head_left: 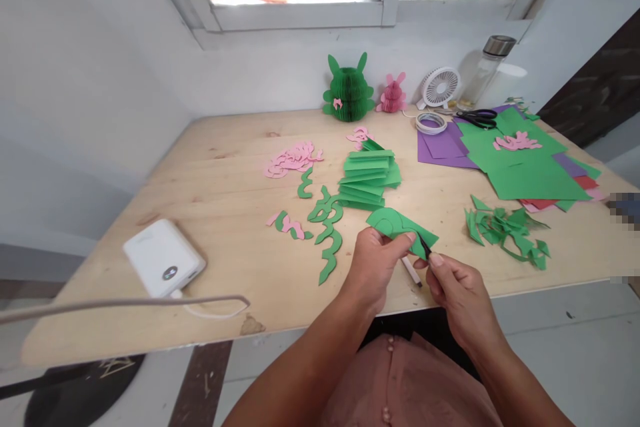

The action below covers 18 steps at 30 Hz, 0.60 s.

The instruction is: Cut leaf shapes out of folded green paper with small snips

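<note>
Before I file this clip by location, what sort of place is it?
Probably a home craft corner: a wooden table by a window frame, with green paper scraps and a folded-paper green rabbit-like figure.

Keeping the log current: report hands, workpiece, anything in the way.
Left hand gripping green paper. Right hand on dark scissors at its edge. Pale stick lying close by; cut looks unblocked.

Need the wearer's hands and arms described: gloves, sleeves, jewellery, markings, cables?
Left hand and right hand: both bare, no gloves, rings, watch or bracelet showing. No sleeves in view on the forearms, no cables attached, no clear markings. Dusty-pink cloth top at the torso, with small round buttons in similar pink down the front.
</note>
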Tool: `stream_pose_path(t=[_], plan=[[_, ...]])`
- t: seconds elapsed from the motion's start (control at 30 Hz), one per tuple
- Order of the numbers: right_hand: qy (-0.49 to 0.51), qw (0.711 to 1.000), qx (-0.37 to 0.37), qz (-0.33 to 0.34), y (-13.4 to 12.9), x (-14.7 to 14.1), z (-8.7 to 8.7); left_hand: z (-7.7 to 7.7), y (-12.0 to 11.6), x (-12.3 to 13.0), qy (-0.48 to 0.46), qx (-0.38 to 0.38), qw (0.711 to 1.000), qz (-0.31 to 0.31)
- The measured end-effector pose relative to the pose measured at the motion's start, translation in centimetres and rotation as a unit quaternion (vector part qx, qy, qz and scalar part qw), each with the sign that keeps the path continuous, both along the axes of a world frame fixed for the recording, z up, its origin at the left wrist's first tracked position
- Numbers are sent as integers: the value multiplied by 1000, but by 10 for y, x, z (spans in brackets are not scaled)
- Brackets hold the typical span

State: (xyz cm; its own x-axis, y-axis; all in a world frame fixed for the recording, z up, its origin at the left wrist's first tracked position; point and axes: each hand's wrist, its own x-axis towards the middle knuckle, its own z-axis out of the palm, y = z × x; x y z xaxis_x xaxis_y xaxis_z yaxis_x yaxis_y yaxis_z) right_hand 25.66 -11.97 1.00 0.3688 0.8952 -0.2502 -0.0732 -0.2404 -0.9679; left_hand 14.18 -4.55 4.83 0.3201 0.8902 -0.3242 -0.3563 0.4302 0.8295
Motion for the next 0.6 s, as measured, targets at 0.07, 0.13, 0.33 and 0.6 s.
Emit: stream_pose_path(t=[0.07,0.13,0.33,0.6], plan=[[3,1000,1,1,0,0,0,0,0,0,-5,-2,1000,-6],[1,1000,4,3,0,0,1,0,1,0,-12,-6,1000,-11],[-2,1000,12,3,1,-2,3,-1,1,-1,-13,0,999,-31],[14,1000,7,-1,2,-2,3,0,2,-1,-11,10,999,-37]])
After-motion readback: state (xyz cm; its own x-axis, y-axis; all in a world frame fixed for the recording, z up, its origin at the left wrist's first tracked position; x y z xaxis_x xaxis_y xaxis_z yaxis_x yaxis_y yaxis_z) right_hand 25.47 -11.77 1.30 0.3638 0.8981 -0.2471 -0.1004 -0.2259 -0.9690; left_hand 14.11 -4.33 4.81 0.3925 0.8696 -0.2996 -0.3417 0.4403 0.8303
